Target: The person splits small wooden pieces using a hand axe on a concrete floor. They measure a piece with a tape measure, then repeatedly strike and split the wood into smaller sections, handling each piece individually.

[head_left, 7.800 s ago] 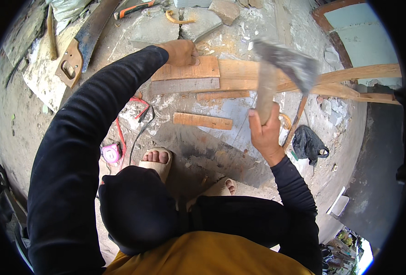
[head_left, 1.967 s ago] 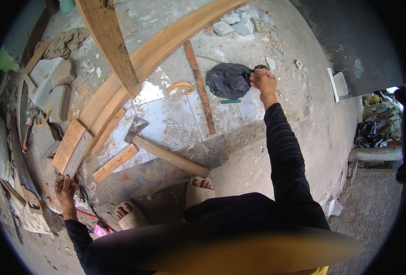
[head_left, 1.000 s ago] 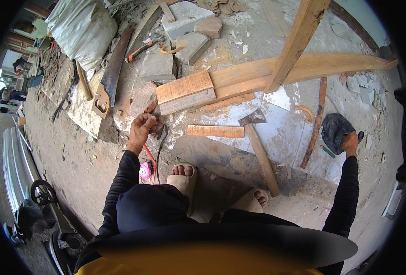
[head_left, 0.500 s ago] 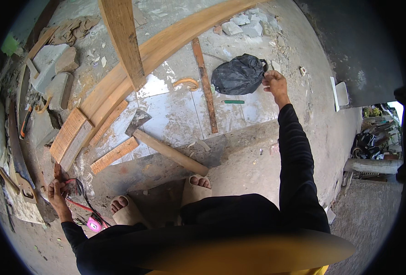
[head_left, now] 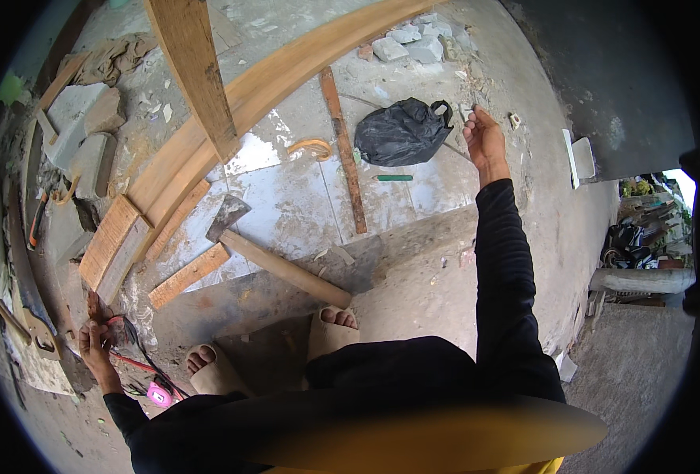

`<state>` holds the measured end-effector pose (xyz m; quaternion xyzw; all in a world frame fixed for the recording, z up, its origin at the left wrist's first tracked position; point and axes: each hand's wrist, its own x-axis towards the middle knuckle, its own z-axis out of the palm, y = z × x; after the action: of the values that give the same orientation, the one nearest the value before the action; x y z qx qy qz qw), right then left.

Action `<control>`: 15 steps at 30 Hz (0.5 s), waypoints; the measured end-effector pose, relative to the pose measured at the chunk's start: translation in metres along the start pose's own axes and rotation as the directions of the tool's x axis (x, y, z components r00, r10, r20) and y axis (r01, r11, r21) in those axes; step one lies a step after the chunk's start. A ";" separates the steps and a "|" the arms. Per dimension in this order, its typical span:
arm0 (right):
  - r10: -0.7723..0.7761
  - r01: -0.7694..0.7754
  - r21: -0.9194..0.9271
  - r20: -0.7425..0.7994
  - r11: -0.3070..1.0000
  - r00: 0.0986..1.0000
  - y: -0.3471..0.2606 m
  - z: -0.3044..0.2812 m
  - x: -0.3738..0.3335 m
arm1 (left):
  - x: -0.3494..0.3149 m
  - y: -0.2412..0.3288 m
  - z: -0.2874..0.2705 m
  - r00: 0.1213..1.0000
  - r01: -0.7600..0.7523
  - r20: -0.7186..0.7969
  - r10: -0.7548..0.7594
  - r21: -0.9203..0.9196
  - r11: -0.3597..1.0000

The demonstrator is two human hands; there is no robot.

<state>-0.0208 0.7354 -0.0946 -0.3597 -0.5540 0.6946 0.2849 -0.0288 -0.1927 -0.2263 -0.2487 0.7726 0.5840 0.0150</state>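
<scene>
At the left, the fingers of my left hand point(head_left: 95, 344) are closed round the lower end of a short brown piece point(head_left: 93, 305), which looks like wood. It points up toward the end of a wooden block point(head_left: 111, 246). My right hand point(head_left: 486, 144) is raised at the right, fingers loosely stretched and apart, with nothing seen in them. Just left of it, apart from the fingers, lies a black plastic bag point(head_left: 401, 133) with its handle loop standing up. Below the bag lies a green pencil point(head_left: 393, 178).
A hatchet point(head_left: 283, 268) lies before my feet, beside a short board point(head_left: 190, 276). A long beam point(head_left: 286, 73) crosses behind, with an upright post point(head_left: 196, 75) over it. A hand saw point(head_left: 30, 276), pink tape measure point(head_left: 159, 394), narrow stick point(head_left: 342, 150) and broken blocks point(head_left: 425, 49) lie around.
My right hand has let go of the black bag's handle and moved slightly right, away from it. My left hand stays by the block with the brown piece. The view has shifted slightly.
</scene>
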 end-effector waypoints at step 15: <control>0.607 0.301 -0.806 0.585 0.509 0.539 0.142 0.188 -0.189 | -0.018 0.020 0.006 0.998 -0.057 -0.038 0.057 0.010 0.998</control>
<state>-0.0647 0.4474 -0.1744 -0.1332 -0.8376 0.4381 -0.2980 -0.0229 -0.1766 -0.2051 -0.2376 0.7821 0.5759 -0.0154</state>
